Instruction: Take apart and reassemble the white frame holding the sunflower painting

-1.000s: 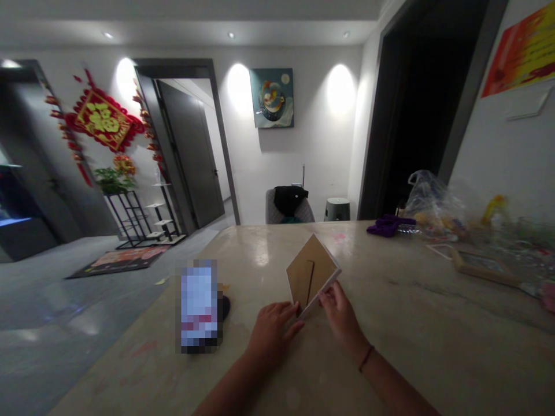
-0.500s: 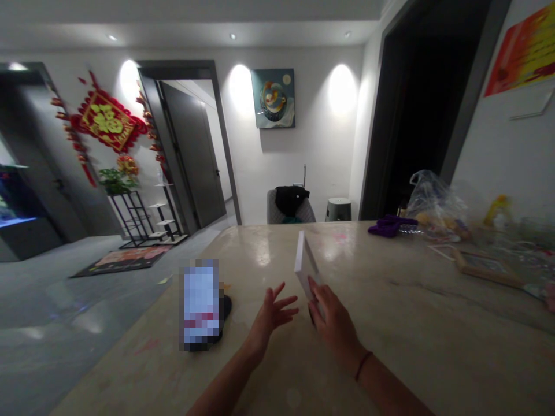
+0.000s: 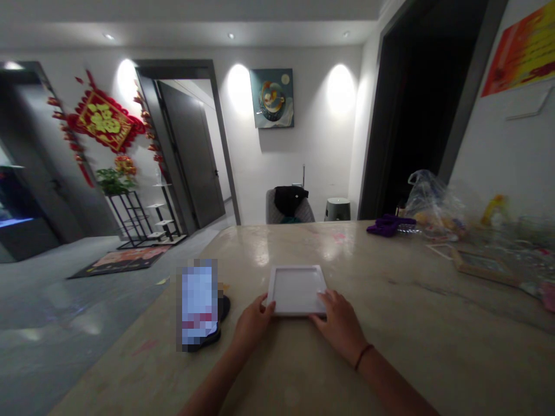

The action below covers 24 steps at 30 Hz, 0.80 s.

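Note:
A white picture frame (image 3: pixel 298 290) lies face up, flat or nearly so, just above or on the marble-patterned table (image 3: pixel 390 346). Its raised rim surrounds a pale, plain inner panel. My left hand (image 3: pixel 254 319) grips the near left corner, thumb on the rim. At the near right corner, my right hand (image 3: pixel 340 320) holds the frame with fingers over the edge and thumb at the front side. A dark cord circles my right wrist. Left of my left hand, a phone with a blurred screen (image 3: pixel 198 303) leans on a dark stand (image 3: pixel 223 309).
On the right of the table lie a wooden frame (image 3: pixel 481 267), a clear plastic bag (image 3: pixel 437 208) with things inside, and a purple cloth item (image 3: pixel 389 225). Beyond the far edge stand a grey chair (image 3: pixel 272 211) with dark clothing and a stool (image 3: pixel 338 209).
The white frame has turned from standing on edge in my right hand to lying face up. My left hand, open and apart before, has closed on its left corner.

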Available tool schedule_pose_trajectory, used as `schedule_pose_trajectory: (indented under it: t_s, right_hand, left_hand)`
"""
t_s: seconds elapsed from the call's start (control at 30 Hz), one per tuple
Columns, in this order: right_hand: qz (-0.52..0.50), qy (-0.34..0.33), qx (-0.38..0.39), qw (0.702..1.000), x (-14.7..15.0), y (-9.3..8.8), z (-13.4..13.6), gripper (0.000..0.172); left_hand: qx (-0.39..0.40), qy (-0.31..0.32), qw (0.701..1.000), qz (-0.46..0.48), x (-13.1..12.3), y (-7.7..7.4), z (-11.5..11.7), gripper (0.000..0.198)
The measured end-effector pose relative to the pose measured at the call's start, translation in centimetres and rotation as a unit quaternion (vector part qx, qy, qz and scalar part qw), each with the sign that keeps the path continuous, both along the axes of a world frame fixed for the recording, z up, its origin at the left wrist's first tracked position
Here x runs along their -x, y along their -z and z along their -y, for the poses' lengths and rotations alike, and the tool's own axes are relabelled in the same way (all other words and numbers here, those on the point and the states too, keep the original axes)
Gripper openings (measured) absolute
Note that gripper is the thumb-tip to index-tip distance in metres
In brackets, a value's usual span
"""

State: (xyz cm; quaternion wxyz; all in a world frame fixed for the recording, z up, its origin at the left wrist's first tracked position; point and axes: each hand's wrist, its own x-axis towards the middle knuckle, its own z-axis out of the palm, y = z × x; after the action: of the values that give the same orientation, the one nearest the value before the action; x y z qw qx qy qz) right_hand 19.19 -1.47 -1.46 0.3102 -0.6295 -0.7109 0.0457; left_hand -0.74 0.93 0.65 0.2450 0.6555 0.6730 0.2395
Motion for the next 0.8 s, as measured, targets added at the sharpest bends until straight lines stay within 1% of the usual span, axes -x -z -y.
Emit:
schedule_pose_trajectory:
  t_s: [0.07,0.1,0.13,0.2,0.27,0.37,0.47,0.57,0.63,0.67,0.7,0.73,0.77,0.8]
  right_hand:
    - [0.002,0.019,0.017,1.0,-0.5,0.4,-0.2,0.041]
    - [0.002,0.018,0.022,1.0,-0.6,0.6,-0.3,0.04]
    - [0.001,0.016,0.023,1.0,-0.7,0.8,-0.4,0.039]
    - [-0.003,0.017,0.014,1.0,-0.6,1.0,-0.6,0.037]
    - [-0.007,0.018,0.001,1.0,-0.5,1.3,-0.8,0.033]
    - [-0.007,0.011,-0.005,1.0,-0.5,1.6,-1.1,0.029]
    - [-0.018,0.012,-0.012,1.0,-0.7,1.6,-1.2,0.032]
    - [-0.072,0.019,-0.04,0.996,-1.1,0.8,-1.2,0.04]
    - [-0.148,0.027,-0.041,0.988,-1.7,-0.4,-1.2,0.039]
    - [-0.202,0.03,-0.015,0.979,-2.0,-1.1,-1.1,0.042]
    - [-0.262,0.029,0.034,0.964,-2.4,-1.8,-1.1,0.051]
    - [-0.325,0.016,0.105,0.94,-2.8,-2.4,-1.0,0.062]
    - [-0.38,-0.005,0.182,0.907,-3.2,-3.0,-1.0,0.069]
    - [-0.421,-0.031,0.247,0.872,-3.5,-3.4,-1.0,0.073]
  left_hand:
    - [-0.028,0.021,0.991,-0.128,0.0,0.0,0.5,0.049]
    - [-0.033,0.028,0.984,-0.174,-0.1,-0.1,0.7,0.051]
    - [-0.032,0.034,0.978,-0.205,-0.2,-0.2,0.9,0.052]
    - [-0.021,0.036,0.971,-0.234,-0.3,-0.3,1.1,0.053]
    - [-0.016,0.032,0.971,-0.234,-0.4,-0.4,1.1,0.053]
    - [-0.029,0.029,0.972,-0.23,-0.7,-0.3,1.0,0.054]
    - [-0.035,0.028,0.972,-0.231,-0.9,0.0,1.0,0.053]
    - [-0.042,0.007,0.977,-0.211,-0.9,-0.1,0.8,0.056]
    - [-0.035,-0.024,0.984,-0.175,-0.5,-0.5,0.5,0.059]
    - [-0.026,-0.04,0.988,-0.147,-0.3,-0.8,0.3,0.061]
    - [-0.022,-0.039,0.993,-0.112,0.0,-1.1,0.1,0.061]
    - [-0.02,-0.003,0.998,-0.066,0.3,-1.3,-0.1,0.063]
    - [-0.014,0.015,1.0,-0.021,0.6,-1.5,-0.3,0.069]
    - [0.002,0.017,1.0,0.001,0.9,-1.6,-0.5,0.077]
